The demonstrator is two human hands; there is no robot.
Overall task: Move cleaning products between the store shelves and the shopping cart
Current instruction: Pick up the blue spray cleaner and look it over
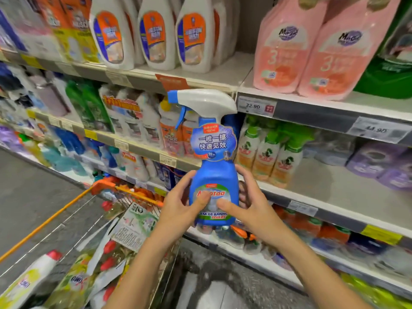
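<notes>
Blue trigger spray bottle (214, 175) stands upright, long axis vertical, nozzle pointing left, gripped at its lower body by left hand (181, 205) and right hand (248, 202) before the store shelves (316, 192), with the shopping cart (103, 185) below-left, nearer the left hand; rear fingers hidden, shelf stock blurred.

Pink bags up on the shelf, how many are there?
2. One pink bag stands on the upper right shelf; the other is beside it, further right. More may hide behind.
</notes>
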